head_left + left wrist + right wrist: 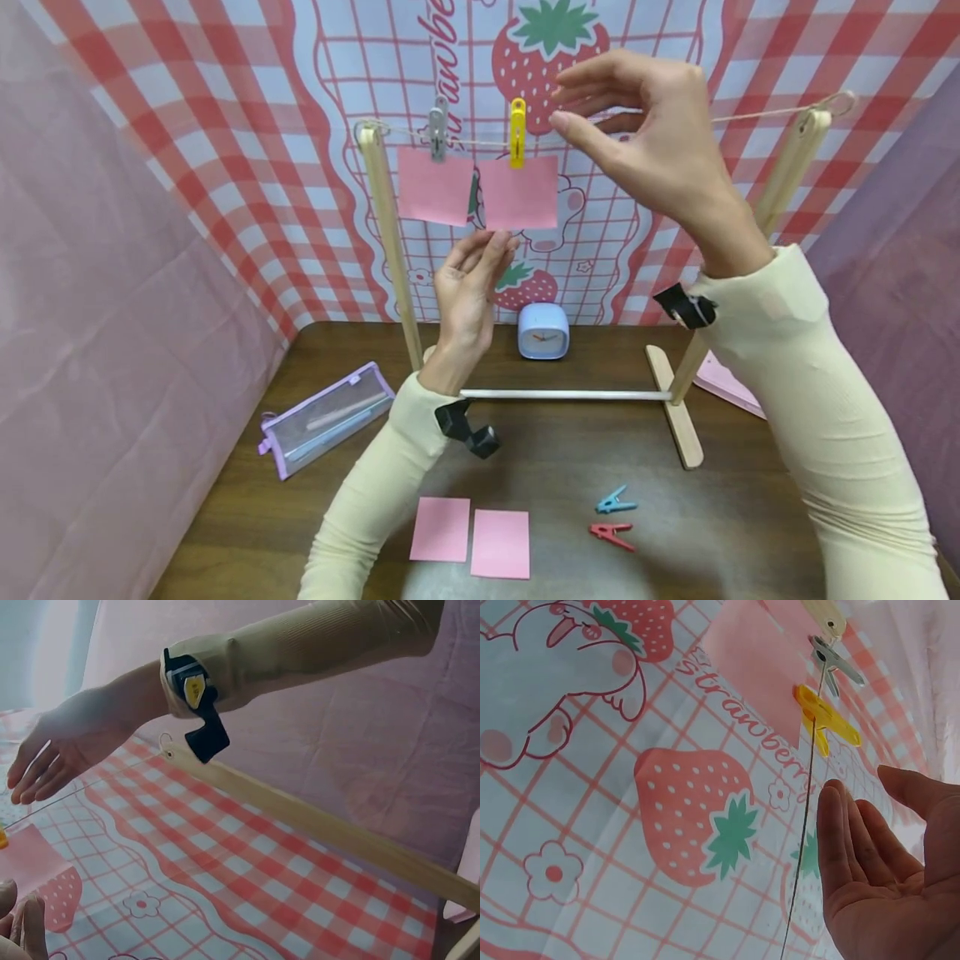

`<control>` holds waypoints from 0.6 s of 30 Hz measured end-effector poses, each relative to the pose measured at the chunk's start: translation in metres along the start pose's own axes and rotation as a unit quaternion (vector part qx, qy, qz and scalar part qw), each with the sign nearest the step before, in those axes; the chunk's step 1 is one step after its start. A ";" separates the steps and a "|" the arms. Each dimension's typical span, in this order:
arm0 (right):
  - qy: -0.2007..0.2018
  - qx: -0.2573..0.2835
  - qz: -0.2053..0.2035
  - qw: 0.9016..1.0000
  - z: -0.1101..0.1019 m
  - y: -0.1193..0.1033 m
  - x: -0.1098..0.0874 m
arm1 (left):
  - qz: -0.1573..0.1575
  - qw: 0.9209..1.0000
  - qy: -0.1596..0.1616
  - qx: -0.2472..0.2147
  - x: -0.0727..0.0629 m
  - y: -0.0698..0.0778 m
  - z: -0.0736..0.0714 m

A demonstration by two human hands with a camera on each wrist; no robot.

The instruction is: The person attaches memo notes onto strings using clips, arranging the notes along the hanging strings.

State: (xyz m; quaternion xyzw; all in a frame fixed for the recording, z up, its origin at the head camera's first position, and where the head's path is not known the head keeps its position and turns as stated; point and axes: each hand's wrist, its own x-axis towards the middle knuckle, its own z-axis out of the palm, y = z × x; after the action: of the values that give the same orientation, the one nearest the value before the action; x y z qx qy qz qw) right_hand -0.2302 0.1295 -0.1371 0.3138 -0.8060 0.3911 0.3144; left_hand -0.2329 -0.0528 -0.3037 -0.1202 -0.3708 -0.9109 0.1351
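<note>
Two pink sticky notes hang from a string, the left note (435,187) under a grey clothespin (438,129) and the right note (519,193) under a yellow clothespin (517,133). My left hand (468,287) is right at the right note's lower edge, fingers loosely bent and thumb tip just under the paper. Only its fingertips show in the left wrist view's lower corner. To the right of the yellow clothespin, my right hand (648,137) is raised beside the string, with thumb and fingers apart and nothing between them, as the right wrist view also shows.
Wooden posts (390,242) carry the string, joined low down by a white bar (566,395). On the table lie two more pink notes (500,544), a blue clothespin (616,500), a red clothespin (612,535) and a mesh pencil case (327,421). A small clock (543,332) stands behind.
</note>
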 end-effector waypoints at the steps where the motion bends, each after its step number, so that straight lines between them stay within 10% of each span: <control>1: 0.002 -0.006 -0.003 1.000 -0.002 0.000 -0.003 | -0.001 1.000 0.000 0.005 -0.001 0.000 -0.001; 18: -0.052 -0.047 -0.008 0.997 -0.012 0.021 -0.062 | 0.009 0.990 -0.051 0.135 -0.022 -0.009 -0.033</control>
State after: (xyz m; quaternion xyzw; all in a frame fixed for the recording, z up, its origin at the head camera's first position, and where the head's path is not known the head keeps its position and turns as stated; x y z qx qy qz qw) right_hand -0.2052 0.1661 -0.1874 0.3252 -0.8365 0.3329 0.2894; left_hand -0.2189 -0.0664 -0.3393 -0.1510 -0.4953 -0.8441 0.1394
